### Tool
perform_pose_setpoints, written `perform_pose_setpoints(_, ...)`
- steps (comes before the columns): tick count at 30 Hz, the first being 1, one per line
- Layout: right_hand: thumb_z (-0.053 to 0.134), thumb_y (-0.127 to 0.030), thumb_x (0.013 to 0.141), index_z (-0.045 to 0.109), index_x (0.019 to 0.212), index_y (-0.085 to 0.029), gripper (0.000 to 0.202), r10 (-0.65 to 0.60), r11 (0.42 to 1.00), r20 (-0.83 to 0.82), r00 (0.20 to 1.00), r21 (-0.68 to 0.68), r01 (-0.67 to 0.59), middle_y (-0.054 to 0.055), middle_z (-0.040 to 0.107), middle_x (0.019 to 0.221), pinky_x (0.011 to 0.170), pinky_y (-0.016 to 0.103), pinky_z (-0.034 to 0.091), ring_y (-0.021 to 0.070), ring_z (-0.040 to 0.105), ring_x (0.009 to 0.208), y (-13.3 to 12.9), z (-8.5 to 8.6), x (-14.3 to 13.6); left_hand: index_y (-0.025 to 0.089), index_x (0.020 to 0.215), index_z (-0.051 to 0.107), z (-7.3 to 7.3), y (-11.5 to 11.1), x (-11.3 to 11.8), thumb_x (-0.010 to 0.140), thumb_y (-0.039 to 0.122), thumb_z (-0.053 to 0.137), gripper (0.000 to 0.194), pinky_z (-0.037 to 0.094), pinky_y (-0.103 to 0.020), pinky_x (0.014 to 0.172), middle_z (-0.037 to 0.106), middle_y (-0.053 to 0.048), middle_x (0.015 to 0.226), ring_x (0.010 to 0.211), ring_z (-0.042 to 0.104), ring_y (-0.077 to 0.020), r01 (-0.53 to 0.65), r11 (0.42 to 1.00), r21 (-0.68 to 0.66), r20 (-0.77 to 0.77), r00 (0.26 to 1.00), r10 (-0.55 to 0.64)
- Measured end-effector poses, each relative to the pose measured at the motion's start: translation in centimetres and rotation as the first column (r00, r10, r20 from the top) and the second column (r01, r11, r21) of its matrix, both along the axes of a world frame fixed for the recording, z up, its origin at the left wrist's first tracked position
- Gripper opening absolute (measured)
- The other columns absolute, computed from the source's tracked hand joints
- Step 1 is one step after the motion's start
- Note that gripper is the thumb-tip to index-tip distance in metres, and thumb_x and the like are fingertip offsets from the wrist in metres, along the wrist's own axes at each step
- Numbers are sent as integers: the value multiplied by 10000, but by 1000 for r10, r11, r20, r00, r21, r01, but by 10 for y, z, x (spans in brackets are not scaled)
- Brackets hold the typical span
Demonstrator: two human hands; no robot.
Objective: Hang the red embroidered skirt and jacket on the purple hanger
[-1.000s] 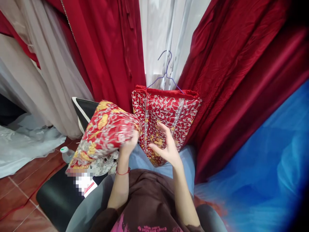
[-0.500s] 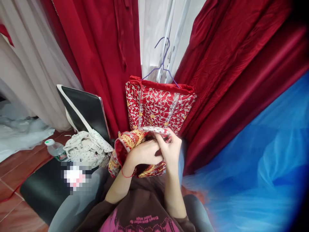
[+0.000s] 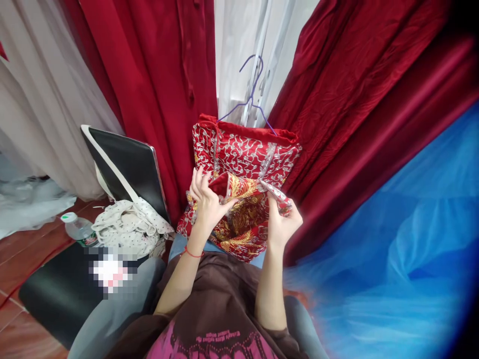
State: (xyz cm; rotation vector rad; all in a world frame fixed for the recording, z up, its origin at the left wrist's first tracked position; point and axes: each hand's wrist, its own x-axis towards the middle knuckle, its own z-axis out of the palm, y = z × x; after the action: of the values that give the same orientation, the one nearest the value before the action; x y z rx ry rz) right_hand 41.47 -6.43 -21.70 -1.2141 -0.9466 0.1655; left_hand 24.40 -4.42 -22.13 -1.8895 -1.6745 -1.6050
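A red garment [image 3: 243,234] with gold and silver embroidery lies bunched over my lap. My right hand [image 3: 285,222] pinches a silver-trimmed edge of it between thumb and fingers, lifting that edge up. At the left side of the garment is my left hand [image 3: 207,202], its fingers spread and thumb stretched out beside a fold of red lining. Just beyond, a red piece with silver curling embroidery [image 3: 239,149] hangs from a purple wire hanger [image 3: 251,102]; where it meets the cloth on my lap is hidden.
To the left stands a black chair [image 3: 123,159] with a white strap over its back. On its seat are a dotted cloth bag [image 3: 129,227] and a plastic bottle [image 3: 78,228]. Red curtains [image 3: 160,80] hang ahead, and blue tulle [image 3: 419,239] fills the right side.
My hands have moved apart. The left one came out from the garment's folds and opened up and left; the right shifted right, with the trimmed edge still pinched.
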Motion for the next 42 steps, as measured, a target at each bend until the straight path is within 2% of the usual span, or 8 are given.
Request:
perform_pose_setpoints(4,752,-479,774,600,655,-162,372,-109,993,-10,994,33,109,-59,444,570,547,239,328,91,362,552,7,-7,22,172,1266,563,-11,11,-17,764,594,750,682,326,-563,1120,560,-216,1404,1393,425,-405,-62,935,-349,-13,998,61)
perform_pose_setpoints(9,779,-481,735,595,625,-162,385,-224,974,4,975,43,223,-65,429,546,559,243,351,89,356,545,12,-14,47,205,1160,655,-7,6,-34,863,587,610,486,470,-432,997,700,-135,1244,1195,629,-331,-37,575,-817,-194,957,-214)
perform_pose_setpoints(13,771,-490,733,591,633,-169,381,-278,960,1,961,36,278,-61,452,551,561,250,357,95,373,550,12,-14,54,187,1325,559,-7,2,-46,713,540,763,735,463,-426,1024,613,-161,1404,1308,566,-351,-97,312,-945,-216,902,-373)
perform_pose_setpoints(17,769,-483,729,569,631,-175,380,-293,955,-8,956,41,293,-57,464,560,563,253,355,98,379,559,11,-13,56,165,1427,481,-10,2,-64,634,450,846,918,451,-381,1062,536,-174,1486,1336,545,-333,-101,229,-968,-197,873,-447)
perform_pose_setpoints(27,753,-523,721,635,736,-167,375,-288,956,80,954,-39,292,-28,551,619,598,265,412,122,461,578,11,-16,56,170,1374,554,-62,36,-55,890,225,589,488,436,-349,1090,585,-135,1435,1317,560,-260,65,730,-680,-206,939,-275)
perform_pose_setpoints(32,720,-528,763,666,816,-160,376,-277,956,151,949,-54,288,5,621,677,642,276,448,142,527,601,11,-20,61,217,1284,630,-80,46,-35,966,371,551,362,506,-303,882,738,-99,1179,1088,695,-242,120,793,-598,-39,983,-178)
perform_pose_setpoints(36,733,-523,770,648,812,-166,369,-316,948,122,941,-5,319,-6,607,675,634,269,438,136,515,600,10,-24,73,241,1045,719,-36,56,-40,903,436,646,253,463,-295,738,779,-89,977,938,726,-263,12,869,-495,-183,976,-118)
perform_pose_setpoints(42,755,-517,761,582,735,-179,381,-332,939,81,940,122,321,-38,530,633,592,254,397,114,447,576,12,11,70,204,679,670,104,64,-25,782,671,672,478,405,-296,664,691,-66,670,732,678,-234,7,996,-88,-286,958,-32)
